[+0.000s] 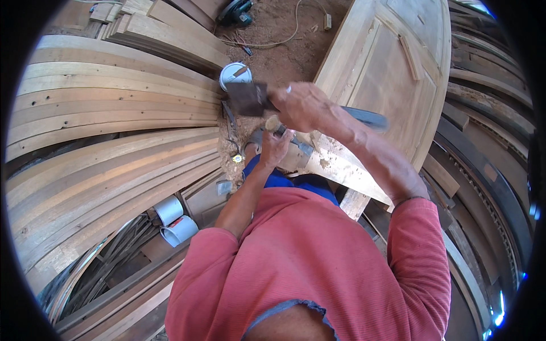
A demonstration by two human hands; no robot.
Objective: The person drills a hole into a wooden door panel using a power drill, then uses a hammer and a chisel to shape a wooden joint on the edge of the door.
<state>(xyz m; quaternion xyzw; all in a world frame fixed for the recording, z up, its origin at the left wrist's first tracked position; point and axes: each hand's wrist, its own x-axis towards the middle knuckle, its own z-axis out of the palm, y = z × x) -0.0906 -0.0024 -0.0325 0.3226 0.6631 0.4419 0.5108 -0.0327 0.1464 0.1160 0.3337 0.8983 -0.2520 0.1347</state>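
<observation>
My left hand (276,149) is wrapped round a chisel (305,149). The round butt of its handle faces up, and its flat blade slants onto the near end of a panelled wooden door (392,85). Just above, my right hand (304,107) grips a hammer (250,100) with a dark blocky head, smeared by motion. The hammer head hangs over and slightly left of the chisel's butt, apart from it. Its handle runs rightward under my forearm, with the blurred end showing beyond. Wood chips lie on the door near the blade.
Stacked planks (119,96) fill the left side. A white bucket (235,75) with something brown on its lid stands ahead. Farther off are a green power tool (238,13) and a cable (284,40). Two white containers (176,227) sit at lower left; more timber (483,113) lines the right.
</observation>
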